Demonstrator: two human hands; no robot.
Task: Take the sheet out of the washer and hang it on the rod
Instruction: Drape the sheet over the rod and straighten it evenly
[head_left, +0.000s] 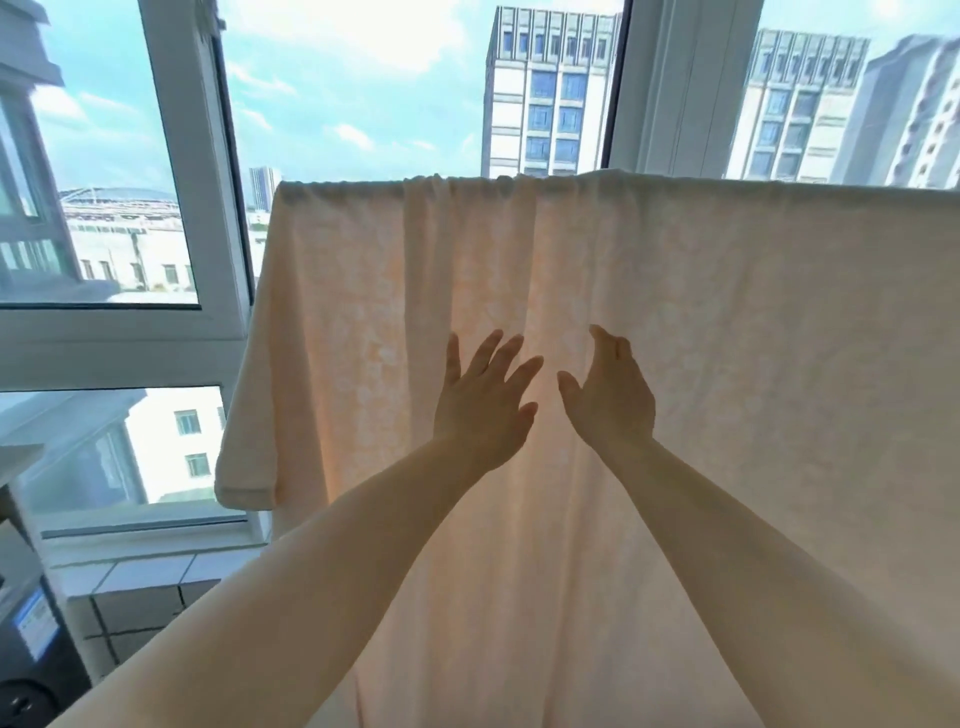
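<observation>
A pale peach sheet (727, 322) with a faint floral print hangs draped over a horizontal rod, which the cloth hides along its top fold. It fills the middle and right of the view, lit from behind by the window. My left hand (483, 400) is raised in front of the cloth with its fingers spread and straight. My right hand (613, 395) is beside it, fingers relaxed and slightly bent, holding nothing. Whether the palms touch the cloth I cannot tell. The sheet's left edge hangs in a doubled fold (249, 467).
A white window frame (202, 171) stands behind and left of the sheet, with tall buildings outside. A tiled ledge (140, 582) runs below the window. The dark corner of an appliance (31, 639) with a label sits at the lower left.
</observation>
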